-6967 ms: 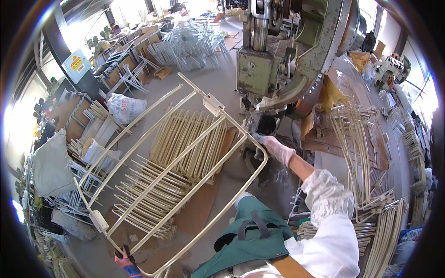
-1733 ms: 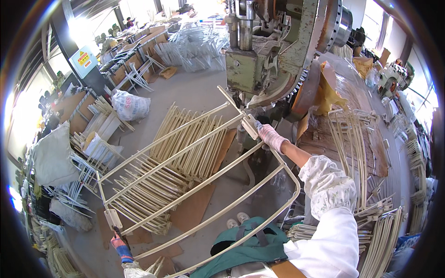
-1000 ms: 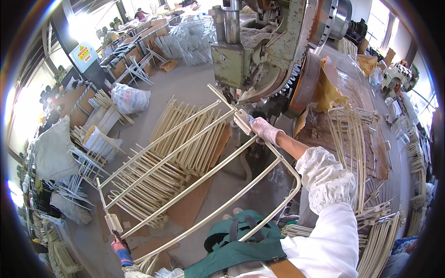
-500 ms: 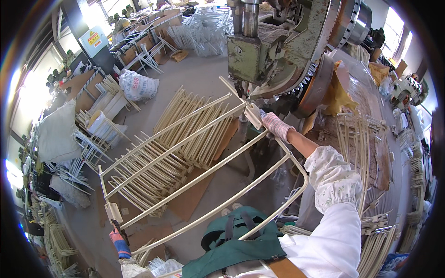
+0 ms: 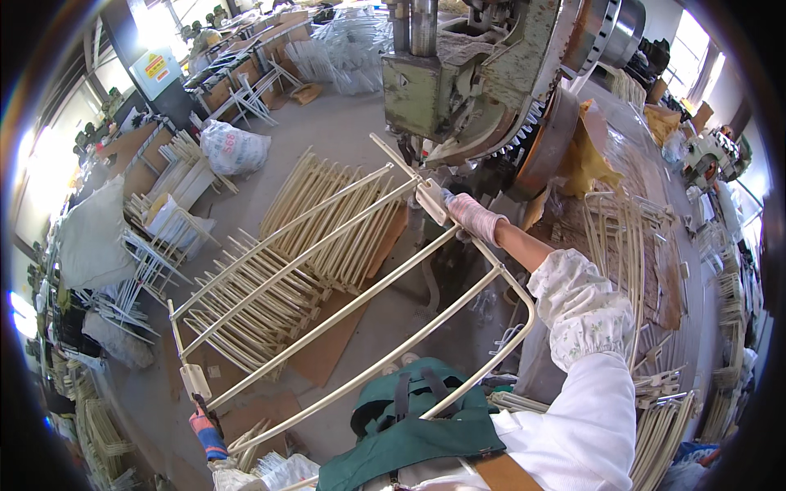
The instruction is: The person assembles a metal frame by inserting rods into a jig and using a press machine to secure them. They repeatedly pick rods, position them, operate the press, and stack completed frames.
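I hold a large cream-painted metal tube frame (image 5: 327, 319) with several long bars and a rounded corner. My right hand (image 5: 473, 216), in a pale pink glove, grips its far end beside a flat cream bracket (image 5: 431, 201), right under the green press machine (image 5: 458, 82). My left hand (image 5: 206, 431), in a blue and orange glove, grips the near end at the lower left, below another flat bracket (image 5: 195, 380). The frame lies slanted across my front, above the floor.
A heap of similar cream frames (image 5: 286, 262) lies on cardboard on the floor. More cream parts (image 5: 622, 245) are stacked at the right. White wire frames (image 5: 147, 270), sacks (image 5: 233, 147) and benches stand at the left. A large gear wheel (image 5: 557, 131) is on the machine.
Over seven seconds the frame has been lifted and turned, its far end brought up under the press head. In the last second it has barely shifted; my view has tilted slightly.
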{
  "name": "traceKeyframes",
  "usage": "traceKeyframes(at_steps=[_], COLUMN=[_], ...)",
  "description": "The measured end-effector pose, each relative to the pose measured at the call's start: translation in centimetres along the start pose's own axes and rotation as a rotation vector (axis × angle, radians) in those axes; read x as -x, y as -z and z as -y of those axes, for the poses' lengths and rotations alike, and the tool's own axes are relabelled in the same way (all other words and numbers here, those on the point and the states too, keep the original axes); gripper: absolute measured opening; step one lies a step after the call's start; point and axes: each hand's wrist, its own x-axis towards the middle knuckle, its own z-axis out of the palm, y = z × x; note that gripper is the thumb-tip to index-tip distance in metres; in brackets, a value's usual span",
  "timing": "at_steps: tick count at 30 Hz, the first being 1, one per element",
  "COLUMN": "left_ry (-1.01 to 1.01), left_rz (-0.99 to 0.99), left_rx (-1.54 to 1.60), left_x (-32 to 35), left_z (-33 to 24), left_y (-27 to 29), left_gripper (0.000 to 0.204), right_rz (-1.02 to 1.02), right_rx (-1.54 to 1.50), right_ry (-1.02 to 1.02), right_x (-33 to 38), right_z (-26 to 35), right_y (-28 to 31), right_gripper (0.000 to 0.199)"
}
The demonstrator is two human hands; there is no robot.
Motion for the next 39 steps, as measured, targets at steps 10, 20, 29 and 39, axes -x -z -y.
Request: traceKeyframes(at_steps=[10,20,29,39], left_ry=[0.180,0.013,0.137,0.070], left_rz=[0.081,0.035,-0.018,0.025], left_rx=[-0.009,-0.039,-0.025,0.003], left_x=[4.7,6.3,4.3,0.9], left_z=[-5.7,-4.0,-3.3,-4.6], left_y=[2.0,0.9,1.0,-0.2], left_gripper=[0.060,0.057,0.065,0.062], right_rz=[0.214,0.353,0.027,-0.047], right_rx=[-0.090,-0.315,-0.335,-0.489], right_ry=[-0.106,0.076,0.135,-0.001], right_x=[-1.0,-6.0,-4.6,-7.1], right_z=[-2.1,-2.2,-0.5,0.2], right_y=[0.2,-0.8,-2.1,-1.2], right_gripper=[0.044,0.027,0.020,0.024])
